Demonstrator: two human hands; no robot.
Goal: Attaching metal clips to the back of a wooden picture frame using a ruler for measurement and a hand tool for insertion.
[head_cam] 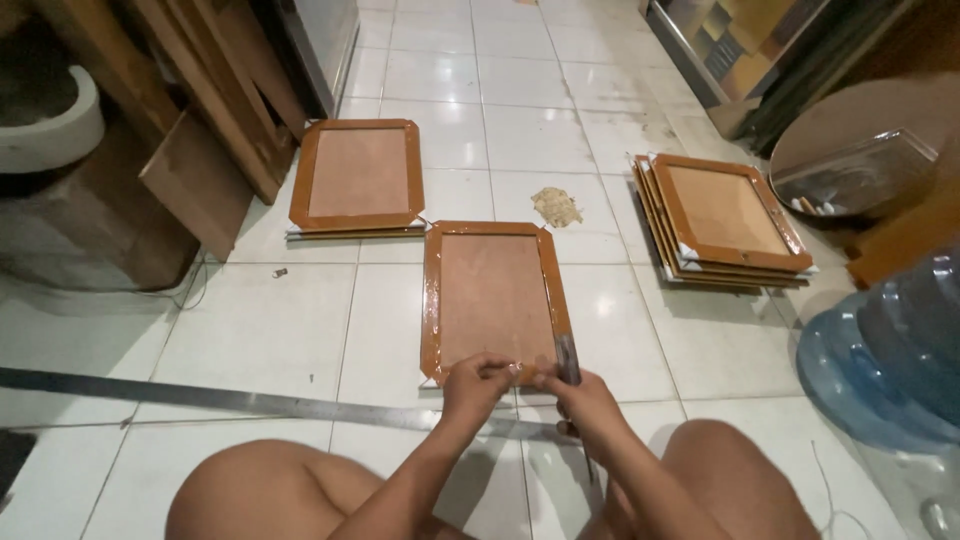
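Frame point(492, 298) flat on floor tiles, near edge under fingertips. Left hand point(478, 380) pinches clear tape at edge, fingers curled. Right hand point(580, 395) pinches same edge, knife point(568, 360) gripped upright. Steel ruler point(250, 402) beneath wrists. Frame stack point(725, 220) beyond right fingers; single frame point(358, 175) beyond left.

L hand point(478, 378) & R hand point(580, 392) side by side, fingertips pinched. Both forearms reach fwd between 2 bare knees.

Illumination is even and moderately bright, apparently from overhead. The white tile floor point(300, 320) shows soft glare. Shadows are faint and diffuse. Wide-angle distortion bends lines near the edges. Focus is acceptable centrally, softer toward the corners.
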